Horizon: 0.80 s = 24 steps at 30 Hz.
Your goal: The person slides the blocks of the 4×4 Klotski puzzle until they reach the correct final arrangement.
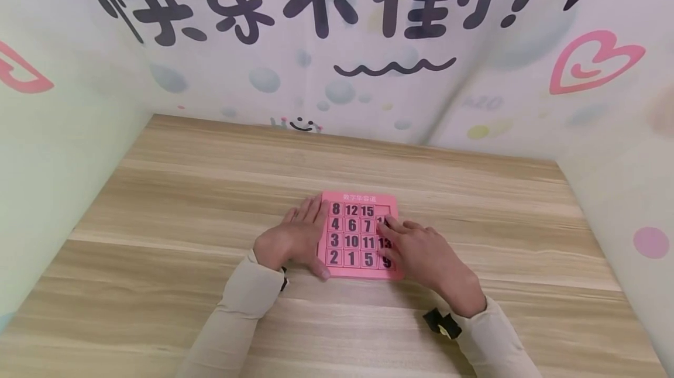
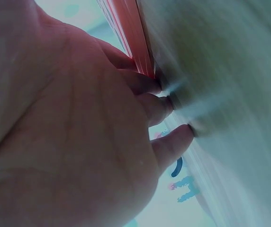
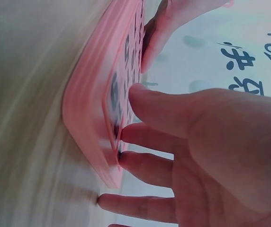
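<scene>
A pink sliding number puzzle point(image 1: 360, 273) lies flat on the table, its vacant slot at the top right corner. My left hand point(image 1: 295, 241) rests along the puzzle's left edge, fingers stretched out and thumb at the lower left corner. In the left wrist view, its fingertips point(image 2: 176, 142) touch the table beside the pink frame point(image 2: 138, 42). From the right side my right hand point(image 1: 427, 255) reaches over the frame, fingertips on the right-hand column of tiles. Those fingers partly hide the tile below the slot. The right wrist view shows its thumb point(image 3: 159, 106) over the tiles.
The wood-grain table point(image 1: 210, 179) runs back to a white printed backdrop point(image 1: 221, 79) with large dark characters. Pale side panels point(image 1: 58, 126) border the table left and right. A black strap piece point(image 1: 442, 324) is on the right wrist.
</scene>
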Motion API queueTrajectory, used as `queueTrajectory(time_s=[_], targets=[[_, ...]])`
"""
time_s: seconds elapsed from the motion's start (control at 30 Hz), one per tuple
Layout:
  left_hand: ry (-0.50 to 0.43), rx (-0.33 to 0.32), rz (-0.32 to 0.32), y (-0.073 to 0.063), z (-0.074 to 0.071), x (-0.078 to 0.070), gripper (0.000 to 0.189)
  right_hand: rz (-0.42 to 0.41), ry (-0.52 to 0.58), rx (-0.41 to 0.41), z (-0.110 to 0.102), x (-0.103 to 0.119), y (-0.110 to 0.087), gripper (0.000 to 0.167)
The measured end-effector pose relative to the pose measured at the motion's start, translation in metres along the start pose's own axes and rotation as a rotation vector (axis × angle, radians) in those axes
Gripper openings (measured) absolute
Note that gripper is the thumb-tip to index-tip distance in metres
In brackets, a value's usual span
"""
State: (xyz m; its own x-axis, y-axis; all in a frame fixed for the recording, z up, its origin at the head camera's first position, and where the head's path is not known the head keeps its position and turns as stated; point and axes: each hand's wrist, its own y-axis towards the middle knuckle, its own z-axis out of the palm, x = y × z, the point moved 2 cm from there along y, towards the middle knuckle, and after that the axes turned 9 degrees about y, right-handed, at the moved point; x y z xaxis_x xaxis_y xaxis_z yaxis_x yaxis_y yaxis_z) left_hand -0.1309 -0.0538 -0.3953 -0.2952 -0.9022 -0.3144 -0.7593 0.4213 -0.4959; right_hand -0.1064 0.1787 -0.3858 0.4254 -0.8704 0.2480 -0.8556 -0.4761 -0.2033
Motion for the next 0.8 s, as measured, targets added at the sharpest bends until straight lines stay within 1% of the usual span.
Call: queueTrajectory(time_s=[0.67, 0.8], targets=[[-0.003, 0.0, 0.008, 0.0013, 0.0008, 0.0017, 0.14, 0.011, 0.006, 0.065, -0.0064, 0.0067, -0.0063, 0.054], [-0.001, 0.003, 0.005, 0.0007, 0.0006, 0.0012, 0.14, -0.001, -0.007, 0.056, -0.0078, 0.0077, -0.0073, 0.055]])
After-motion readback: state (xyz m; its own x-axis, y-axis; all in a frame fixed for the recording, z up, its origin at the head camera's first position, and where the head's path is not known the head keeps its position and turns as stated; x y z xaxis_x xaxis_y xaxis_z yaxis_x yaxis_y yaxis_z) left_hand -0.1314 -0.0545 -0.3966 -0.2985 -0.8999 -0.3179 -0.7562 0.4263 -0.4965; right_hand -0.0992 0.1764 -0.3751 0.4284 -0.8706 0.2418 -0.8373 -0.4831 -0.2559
